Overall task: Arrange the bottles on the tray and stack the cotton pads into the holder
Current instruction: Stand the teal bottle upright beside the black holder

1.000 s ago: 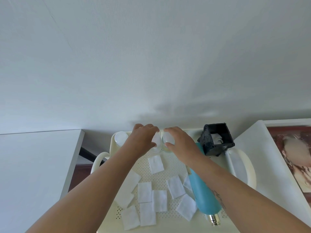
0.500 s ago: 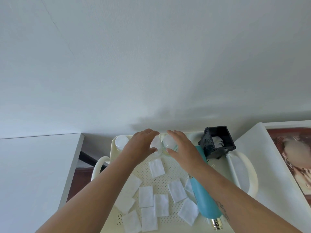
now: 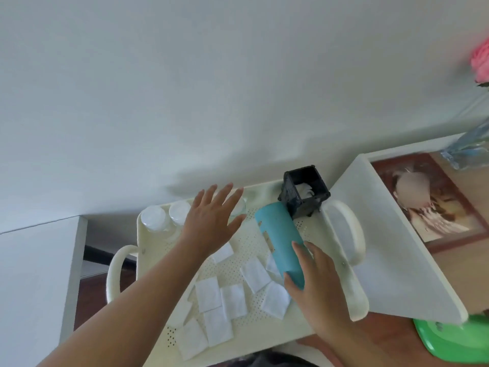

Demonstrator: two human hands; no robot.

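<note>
Both hands left the clear bottles; right hand point(image 3: 321, 284) now clasps the lying teal bottle point(image 3: 280, 241); left hand point(image 3: 211, 221) splayed open.

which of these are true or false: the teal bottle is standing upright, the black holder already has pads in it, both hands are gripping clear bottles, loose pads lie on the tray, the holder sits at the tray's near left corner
1. The teal bottle stands upright. False: it lies on its side on the tray.
2. The black holder has white pads inside. True.
3. Both hands grip clear bottles. False: the left hand is open with fingers spread, and the right hand is on the teal bottle.
4. Loose cotton pads lie on the tray. True.
5. The holder sits at the near left corner. False: far right corner.
</note>
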